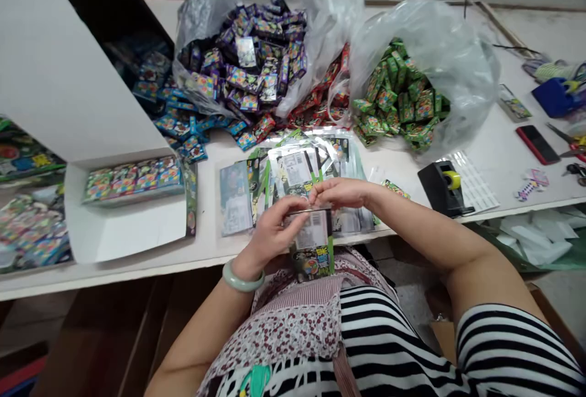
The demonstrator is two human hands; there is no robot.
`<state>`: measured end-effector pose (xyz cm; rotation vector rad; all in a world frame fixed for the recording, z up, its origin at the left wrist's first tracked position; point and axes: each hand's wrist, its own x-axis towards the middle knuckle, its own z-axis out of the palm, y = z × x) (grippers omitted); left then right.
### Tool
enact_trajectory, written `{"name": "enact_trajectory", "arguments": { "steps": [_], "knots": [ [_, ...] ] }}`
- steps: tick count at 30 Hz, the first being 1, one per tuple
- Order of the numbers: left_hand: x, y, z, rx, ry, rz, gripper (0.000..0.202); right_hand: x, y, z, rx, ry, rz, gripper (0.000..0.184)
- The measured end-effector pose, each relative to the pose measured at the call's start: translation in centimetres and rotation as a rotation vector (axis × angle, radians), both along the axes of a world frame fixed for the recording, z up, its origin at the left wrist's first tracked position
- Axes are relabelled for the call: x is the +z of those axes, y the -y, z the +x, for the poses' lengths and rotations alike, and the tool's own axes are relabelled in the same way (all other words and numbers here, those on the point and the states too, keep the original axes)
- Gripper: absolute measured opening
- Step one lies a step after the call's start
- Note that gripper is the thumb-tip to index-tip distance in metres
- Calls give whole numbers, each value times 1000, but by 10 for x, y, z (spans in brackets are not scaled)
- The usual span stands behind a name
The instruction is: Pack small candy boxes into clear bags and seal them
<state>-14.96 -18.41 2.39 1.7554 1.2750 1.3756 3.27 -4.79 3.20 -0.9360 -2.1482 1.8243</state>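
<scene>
A black and green printed pouch [315, 249] hangs upright in front of my apron, just over the table's front edge. My left hand [280, 226] is closed on its left side near the top, thumb across the front. At the pouch's upper edge, the fingertips of my right hand [341, 193] are pinched together; exactly what lies between them is partly hidden. Behind both hands, a spread of similar flat, shiny pouches [293, 171] overlaps on the white table.
A clear bag holds purple small boxes [256, 82]; another holds green small boxes [403, 101]. Red and blue small boxes lie between and left. An open white carton [132, 226] stands left. A tape dispenser [442, 189], phone [538, 145] and scissors [572, 140] lie right.
</scene>
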Motion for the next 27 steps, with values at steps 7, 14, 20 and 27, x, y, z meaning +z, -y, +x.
{"name": "enact_trajectory", "arguments": {
  "steps": [7,14,20,27],
  "knots": [
    [-11,-1,-59,726,535,-101,15,-26,-112,92,-609,536,946,50],
    [-26,-16,-59,771,889,-228,34,-46,-142,120,-501,521,1059,39],
    [-45,-5,-58,701,757,-382,51,-45,-96,122,-827,-3,705,18],
    [-48,11,-69,694,-27,-289,61,-32,-24,90,-528,-385,833,17]
  ]
}}
